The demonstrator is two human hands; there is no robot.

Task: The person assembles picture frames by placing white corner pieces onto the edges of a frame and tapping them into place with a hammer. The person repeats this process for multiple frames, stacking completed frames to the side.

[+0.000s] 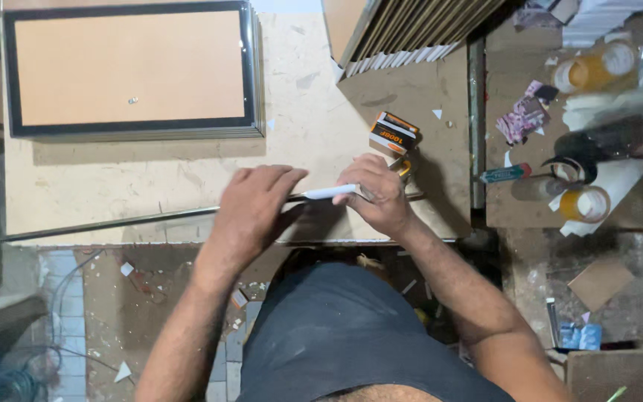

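Dark cloth of the person's shirt (336, 335) fills the bottom of the view, and both forearms reach up from it to the workbench (314, 134). Between the hands lies a long thin strip of framing (113, 221), running flat along the bench's near edge. The left hand (254, 208) lies palm down over it, fingers curled loosely on top (whether they actually pinch it I cannot tell). The right hand (377, 195) is clenched around the strip's white-wrapped end (329, 193), which shows between the two hands. Just beyond the right hand's knuckles sits a small orange-and-black box (393, 132). Farther past the left hand rests a stack of black-framed boards (132, 71). Well out to the right hand's side stand tape rolls (586, 202) on a cluttered side table (500, 212).
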